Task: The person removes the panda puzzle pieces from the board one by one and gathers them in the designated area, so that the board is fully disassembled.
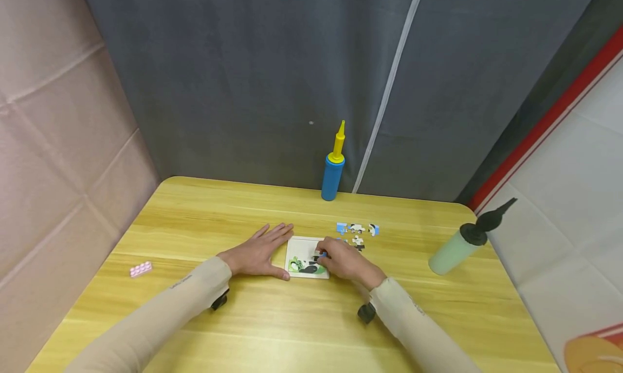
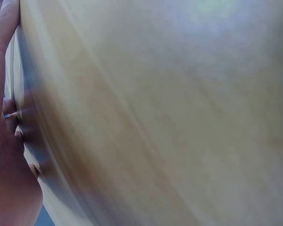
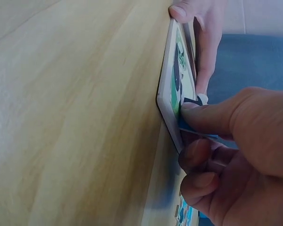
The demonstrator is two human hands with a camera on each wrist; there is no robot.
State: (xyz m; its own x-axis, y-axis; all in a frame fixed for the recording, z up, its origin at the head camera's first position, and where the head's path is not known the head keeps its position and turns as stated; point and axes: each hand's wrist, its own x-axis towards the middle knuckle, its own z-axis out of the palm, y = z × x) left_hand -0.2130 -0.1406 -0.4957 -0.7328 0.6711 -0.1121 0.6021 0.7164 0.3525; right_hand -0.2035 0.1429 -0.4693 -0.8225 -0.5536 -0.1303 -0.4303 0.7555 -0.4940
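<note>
A white puzzle tray (image 1: 303,247) lies on the wooden table, its lower part filled with joined pieces showing a green and black-and-white picture (image 1: 306,266). My left hand (image 1: 258,252) lies spread with straight fingers at the tray's left side, the thumb by its lower left corner. Over the tray's right side, my right hand (image 1: 348,260) pinches a blue and black puzzle piece (image 3: 191,126) between thumb and fingers. In the right wrist view the piece is tilted above the tray, partly hidden by the thumb. The left wrist view shows mostly tabletop.
Several loose puzzle pieces (image 1: 357,228) lie beyond my right hand. A blue and yellow hand pump (image 1: 332,177) stands at the table's back edge. To the right is a green bottle-like pump with a black top (image 1: 452,252); at the left lies a pink toy brick (image 1: 141,269).
</note>
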